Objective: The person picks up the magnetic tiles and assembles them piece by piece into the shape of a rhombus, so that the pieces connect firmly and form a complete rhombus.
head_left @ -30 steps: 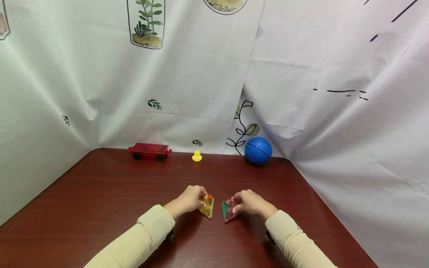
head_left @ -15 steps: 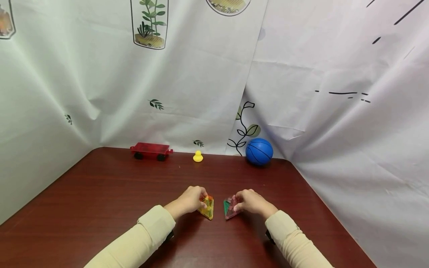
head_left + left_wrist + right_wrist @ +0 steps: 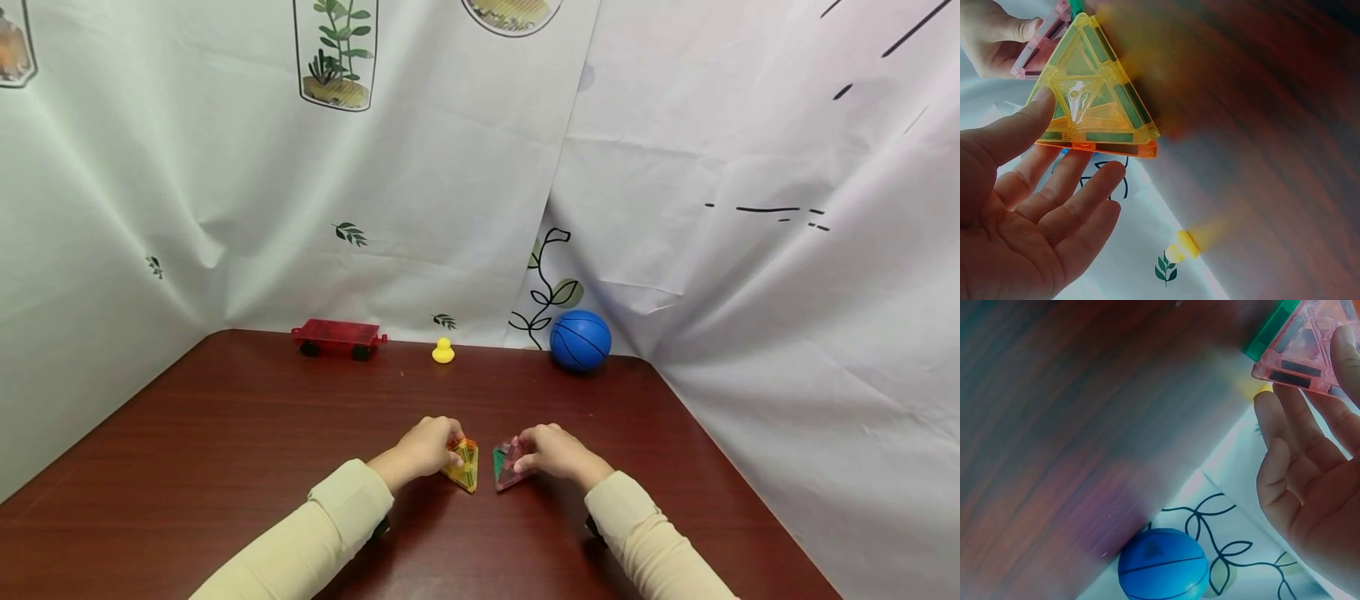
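In the head view my left hand (image 3: 422, 448) pinches a small translucent pyramid of triangular magnetic tiles. One face is a yellow tile (image 3: 1094, 69), and an orange tile (image 3: 1129, 149) runs along one edge in the left wrist view. The left thumb lies against the yellow face, with the fingers behind. Opposite it, my right hand (image 3: 558, 452) holds a second group of magnetic tiles, a pink tile (image 3: 1300, 353) joined to a green tile (image 3: 1272, 330). A narrow gap separates the two groups in the head view. Whether either group touches the table cannot be told.
Along the back of the dark red-brown table (image 3: 247, 417) stand a red toy wagon (image 3: 337, 335), a yellow rubber duck (image 3: 443, 351) and a blue ball (image 3: 581, 341). White printed cloth (image 3: 442, 167) hangs behind the table and at both sides.
My right hand has shifted slightly left with the pink and green tiles, narrowing the gap to the yellow and orange ones. The left hand has hardly moved.
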